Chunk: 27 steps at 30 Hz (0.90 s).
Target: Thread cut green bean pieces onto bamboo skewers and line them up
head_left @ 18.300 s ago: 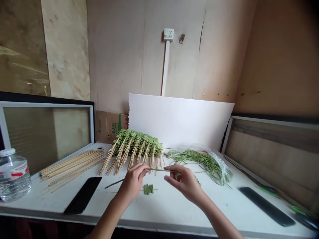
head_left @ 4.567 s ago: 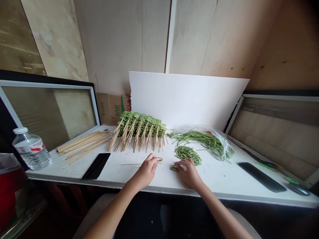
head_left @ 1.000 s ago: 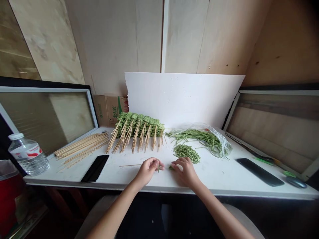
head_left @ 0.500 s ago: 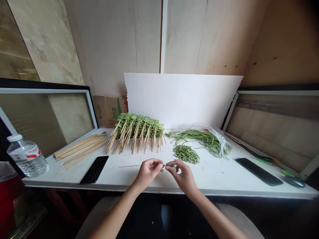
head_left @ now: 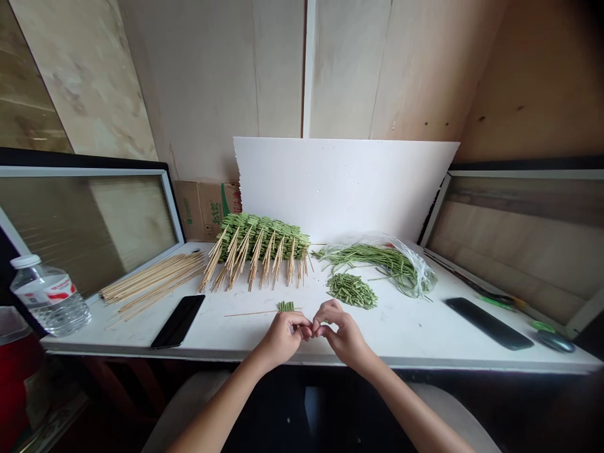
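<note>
My left hand (head_left: 284, 335) and my right hand (head_left: 340, 332) meet fingertip to fingertip near the table's front edge, both pinched shut; what they pinch is hidden by the fingers. Just behind the left hand lies a thin bamboo skewer (head_left: 252, 312) with a few short green bean pieces (head_left: 285, 306) threaded on it. A heap of cut bean pieces (head_left: 352, 290) lies behind the right hand. Long green beans in a clear plastic bag (head_left: 389, 260) lie further back. A stack of finished bean skewers (head_left: 258, 250) rests against the white board.
Loose bamboo skewers (head_left: 153, 280) lie at the left, a black phone (head_left: 178, 321) in front of them. A water bottle (head_left: 47, 301) stands at the far left edge. A flat black object (head_left: 487, 323) lies at the right. A white foam board (head_left: 340, 185) and cardboard box (head_left: 205, 207) stand behind.
Half a second ago my hands were apart with a green bean piece between the fingertips; now they are drawn together, and the skewer with bean pieces shows on the table behind them.
</note>
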Each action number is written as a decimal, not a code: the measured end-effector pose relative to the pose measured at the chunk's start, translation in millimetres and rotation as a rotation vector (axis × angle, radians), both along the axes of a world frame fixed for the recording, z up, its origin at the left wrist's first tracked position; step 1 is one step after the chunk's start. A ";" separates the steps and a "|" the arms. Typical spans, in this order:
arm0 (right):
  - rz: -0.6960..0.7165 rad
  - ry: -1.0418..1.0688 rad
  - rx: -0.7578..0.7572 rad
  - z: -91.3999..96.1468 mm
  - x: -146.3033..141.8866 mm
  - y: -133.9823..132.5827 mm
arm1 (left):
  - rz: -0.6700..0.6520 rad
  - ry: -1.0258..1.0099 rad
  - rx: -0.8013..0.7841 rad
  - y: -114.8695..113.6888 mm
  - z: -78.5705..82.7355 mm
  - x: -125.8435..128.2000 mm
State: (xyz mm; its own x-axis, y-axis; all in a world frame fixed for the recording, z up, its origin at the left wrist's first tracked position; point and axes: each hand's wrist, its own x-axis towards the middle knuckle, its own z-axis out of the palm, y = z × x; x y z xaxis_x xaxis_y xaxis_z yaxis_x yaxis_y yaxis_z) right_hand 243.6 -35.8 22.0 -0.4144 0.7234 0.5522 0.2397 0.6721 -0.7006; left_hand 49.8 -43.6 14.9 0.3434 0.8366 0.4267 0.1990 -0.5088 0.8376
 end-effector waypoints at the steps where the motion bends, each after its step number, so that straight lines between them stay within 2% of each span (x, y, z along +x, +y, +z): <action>1: 0.020 -0.007 -0.019 1.5 1.6 0.8 | -0.018 -0.007 -0.024 0.6 -1.7 0.1; 8: 0.155 -0.094 -0.080 13.8 12.0 2.1 | -0.147 -0.095 -0.208 -0.7 -6.9 5.8; 14: 0.147 -0.101 -0.063 20.3 13.9 0.6 | -0.203 -0.196 -0.298 -0.6 -5.7 8.3; 18: 0.021 -0.072 0.088 20.7 13.5 1.7 | -0.118 -0.192 -0.259 0.3 -1.1 6.2; 22: -0.059 -0.057 0.239 19.5 12.5 1.2 | -0.091 -0.184 -0.184 -2.1 3.8 4.6; 27: -0.073 -0.075 0.286 19.2 10.0 -2.6 | -0.016 -0.137 -0.106 -6.2 8.0 5.3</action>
State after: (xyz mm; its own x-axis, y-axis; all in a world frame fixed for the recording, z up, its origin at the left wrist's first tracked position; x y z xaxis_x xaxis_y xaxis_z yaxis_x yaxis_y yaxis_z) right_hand 253.6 -38.4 41.2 -0.4142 0.5727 0.7074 0.3390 0.8184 -0.4641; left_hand 55.1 -49.8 22.9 0.3022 0.8744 0.3796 0.0721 -0.4181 0.9056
